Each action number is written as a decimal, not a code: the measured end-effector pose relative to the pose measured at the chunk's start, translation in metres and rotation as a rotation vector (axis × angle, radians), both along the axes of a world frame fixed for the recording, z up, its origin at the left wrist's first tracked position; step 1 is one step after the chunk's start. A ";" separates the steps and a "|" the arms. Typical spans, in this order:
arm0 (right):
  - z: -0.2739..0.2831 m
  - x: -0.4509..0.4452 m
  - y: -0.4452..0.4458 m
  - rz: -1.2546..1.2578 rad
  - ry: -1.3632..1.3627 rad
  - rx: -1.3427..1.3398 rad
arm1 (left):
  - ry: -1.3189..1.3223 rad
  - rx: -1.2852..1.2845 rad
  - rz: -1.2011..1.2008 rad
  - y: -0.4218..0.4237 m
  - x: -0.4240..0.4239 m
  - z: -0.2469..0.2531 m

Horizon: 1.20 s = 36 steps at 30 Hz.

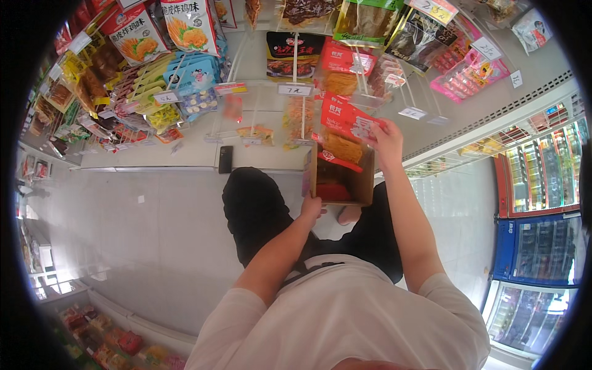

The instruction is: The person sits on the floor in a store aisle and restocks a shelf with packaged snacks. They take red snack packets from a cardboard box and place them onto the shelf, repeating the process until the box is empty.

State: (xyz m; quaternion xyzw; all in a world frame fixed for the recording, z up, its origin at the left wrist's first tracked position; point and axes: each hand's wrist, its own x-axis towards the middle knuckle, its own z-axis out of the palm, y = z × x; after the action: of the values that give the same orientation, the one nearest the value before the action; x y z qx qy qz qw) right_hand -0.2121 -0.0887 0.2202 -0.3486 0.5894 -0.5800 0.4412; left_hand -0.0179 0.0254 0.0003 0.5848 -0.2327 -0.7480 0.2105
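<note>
My right hand grips the upper right edge of a red snack packet, whose clear window shows yellow-brown strips. This packet hangs over the mouth of an open cardboard box, its lower end at the opening. My left hand holds the box by its near left corner, between my knees. Something red lies inside the box; the rest of its contents is in shadow. Just beyond, similar red packets hang on a display hook.
Hooks with price tags and bagged snacks fill the rack ahead. A black phone lies on the bottom shelf's front edge. Glass-door coolers stand at right. A low bin of packaged goods is behind me at left.
</note>
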 end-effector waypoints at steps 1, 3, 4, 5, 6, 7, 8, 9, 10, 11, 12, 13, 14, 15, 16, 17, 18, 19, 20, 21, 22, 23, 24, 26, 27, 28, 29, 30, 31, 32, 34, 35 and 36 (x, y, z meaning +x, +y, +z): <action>0.001 0.001 -0.003 0.009 -0.049 -0.036 | -0.001 -0.002 -0.004 0.000 -0.001 -0.003; 0.000 0.001 -0.011 0.030 -0.147 -0.107 | -0.004 -0.008 -0.008 0.000 -0.003 -0.006; 0.000 0.001 -0.015 0.023 -0.159 -0.110 | -0.003 -0.011 -0.002 0.000 -0.004 -0.006; 0.000 0.001 -0.020 0.018 -0.171 -0.113 | -0.002 -0.014 0.004 0.000 -0.005 -0.005; -0.001 0.000 -0.024 0.013 -0.183 -0.117 | 0.000 -0.018 0.012 -0.001 -0.005 -0.003; -0.001 0.000 -0.026 0.002 -0.180 -0.116 | -0.007 -0.019 0.015 -0.001 -0.005 -0.001; -0.002 0.000 -0.029 -0.009 -0.176 -0.114 | -0.014 -0.020 0.019 0.000 -0.005 0.001; -0.005 -0.002 -0.031 -0.020 -0.172 -0.111 | -0.020 -0.019 0.023 0.000 -0.006 0.002; -0.007 -0.005 -0.033 -0.024 -0.168 -0.115 | -0.018 -0.021 0.017 0.000 -0.006 0.003; -0.009 -0.008 -0.034 -0.028 -0.164 -0.119 | -0.015 -0.023 0.011 0.000 -0.005 0.004; -0.011 -0.010 -0.034 -0.034 -0.161 -0.120 | -0.013 -0.023 0.003 0.001 -0.005 0.003; -0.015 -0.012 -0.035 -0.038 -0.156 -0.120 | -0.009 -0.019 0.002 0.001 -0.004 0.002; -0.018 -0.014 -0.036 -0.043 -0.151 -0.120 | -0.005 -0.016 -0.001 0.000 -0.003 0.000; -0.019 -0.013 -0.036 -0.045 -0.148 -0.120 | -0.003 -0.014 0.000 0.000 -0.003 -0.003; -0.019 -0.012 -0.037 -0.047 -0.147 -0.132 | -0.009 -0.023 0.023 0.000 -0.003 -0.007; -0.020 -0.010 -0.037 -0.049 -0.147 -0.143 | -0.015 -0.032 0.046 0.000 -0.004 -0.010; -0.022 -0.010 -0.037 -0.054 -0.147 -0.152 | -0.022 -0.039 0.066 0.001 -0.004 -0.011; -0.023 -0.011 -0.038 -0.058 -0.139 -0.153 | -0.017 -0.036 0.060 0.001 -0.004 -0.012; -0.024 -0.013 -0.039 -0.062 -0.131 -0.153 | -0.013 -0.034 0.054 0.001 -0.004 -0.014; -0.023 -0.015 -0.041 -0.067 -0.121 -0.157 | -0.006 -0.036 0.046 0.000 -0.005 -0.011; -0.023 -0.017 -0.043 -0.078 -0.140 -0.168 | -0.009 -0.041 0.051 0.000 -0.005 -0.009; -0.022 -0.019 -0.044 -0.089 -0.158 -0.179 | -0.012 -0.046 0.056 0.001 -0.006 -0.007; -0.020 -0.019 -0.045 -0.098 -0.178 -0.191 | -0.016 -0.053 0.063 0.001 -0.006 -0.005; -0.016 -0.020 -0.047 -0.106 -0.224 -0.200 | -0.012 -0.055 0.062 0.000 -0.007 -0.003; -0.013 -0.019 -0.048 -0.110 -0.248 -0.205 | -0.012 -0.055 0.062 0.000 -0.006 -0.005; -0.010 -0.016 -0.049 -0.115 -0.259 -0.203 | -0.016 -0.053 0.058 0.000 -0.006 -0.007; -0.007 -0.013 -0.050 -0.121 -0.271 -0.201 | -0.021 -0.050 0.054 -0.001 -0.006 -0.010; -0.007 -0.014 -0.050 -0.130 -0.281 -0.199 | -0.024 -0.046 0.047 -0.001 -0.006 -0.010; -0.007 -0.014 -0.051 -0.127 -0.266 -0.196 | -0.016 -0.046 0.047 -0.001 -0.006 -0.011; -0.007 -0.013 -0.052 -0.124 -0.252 -0.192 | -0.008 -0.045 0.048 -0.001 -0.006 -0.012; -0.010 -0.015 -0.056 -0.126 -0.241 -0.194 | -0.004 -0.038 0.051 -0.001 -0.007 -0.010; -0.013 -0.015 -0.059 -0.129 -0.245 -0.198 | -0.011 -0.030 0.054 0.000 -0.008 -0.009; -0.011 -0.012 -0.063 -0.129 -0.250 -0.205 | -0.017 -0.025 0.061 -0.001 -0.008 -0.009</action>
State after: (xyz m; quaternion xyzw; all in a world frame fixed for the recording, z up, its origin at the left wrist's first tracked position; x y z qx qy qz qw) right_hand -0.2239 -0.1514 0.2095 -0.2782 0.4888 -0.7031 0.4350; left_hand -0.0257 0.0245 -0.0084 0.5953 -0.2261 -0.7332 0.2385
